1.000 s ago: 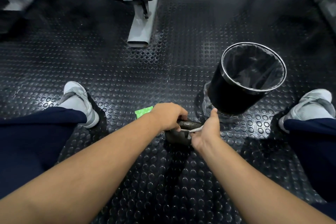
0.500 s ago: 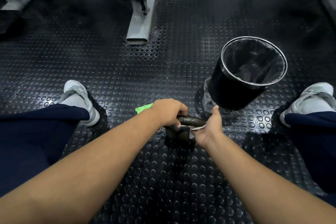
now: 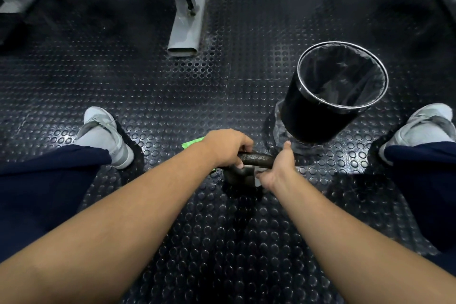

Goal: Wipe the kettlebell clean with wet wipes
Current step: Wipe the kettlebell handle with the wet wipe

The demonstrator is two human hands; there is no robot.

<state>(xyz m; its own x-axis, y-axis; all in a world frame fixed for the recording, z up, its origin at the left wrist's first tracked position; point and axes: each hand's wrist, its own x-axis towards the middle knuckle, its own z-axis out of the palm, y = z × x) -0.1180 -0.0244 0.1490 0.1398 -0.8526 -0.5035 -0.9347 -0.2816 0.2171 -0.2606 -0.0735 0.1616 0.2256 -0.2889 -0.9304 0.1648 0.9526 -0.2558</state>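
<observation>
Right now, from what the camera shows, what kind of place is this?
Most likely a gym. A worn iron kettlebell stands in front of the person, the floor is black studded rubber matting, and the grey steel foot of what looks like an exercise machine reaches in from the top.

Setting: gym. Black studded rubber floor (image 3: 153,96); grey exercise machine (image 3: 185,7) at far side; kettlebell (image 3: 249,165) on floor.
</observation>
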